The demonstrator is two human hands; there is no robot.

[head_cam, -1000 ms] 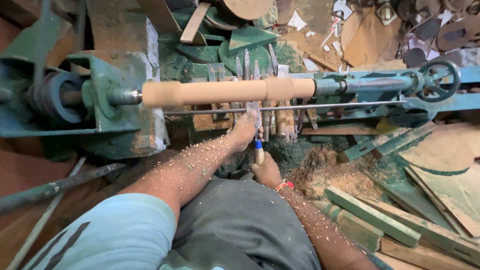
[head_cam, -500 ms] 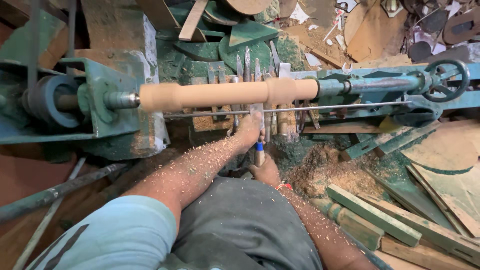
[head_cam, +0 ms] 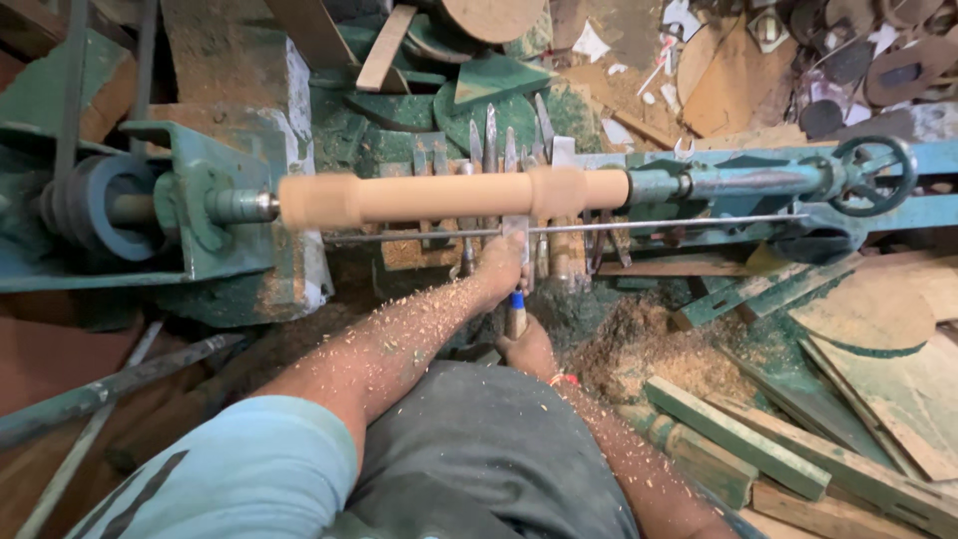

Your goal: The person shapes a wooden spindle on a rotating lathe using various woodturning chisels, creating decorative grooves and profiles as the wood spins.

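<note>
Two hands on one tool, and we are right over the lathe looking down. Our left hand [head_cam: 502,268] is forward, curled over the metal blade of the chisel [head_cam: 516,262] where it crosses the thin steel rest bar [head_cam: 599,227], fingers wrapped down and pressing it onto the bar. Our right hand [head_cam: 528,349] sits just behind, close to our lap, closed around the wooden handle [head_cam: 516,317] with its blue band showing between the two hands. Just beyond the left hand's knuckles the pale wooden spindle [head_cam: 449,197] runs crosswise, clamped between the green headstock [head_cam: 205,215] far off to the left and the tailstock with its handwheel [head_cam: 872,175] far to the right. Whether the edge is touching the wood we cannot tell, the left hand hides it.

We judge the chisel stiff and fairly heavy at the steel end, so a grip low on the handle and a firm hold at the bar suits it. Dust could make it slippery. More chisels [head_cam: 489,140] stand beyond the spindle, and shavings [head_cam: 639,344] lie heaped right of the right hand, with flecks up our left forearm
</note>
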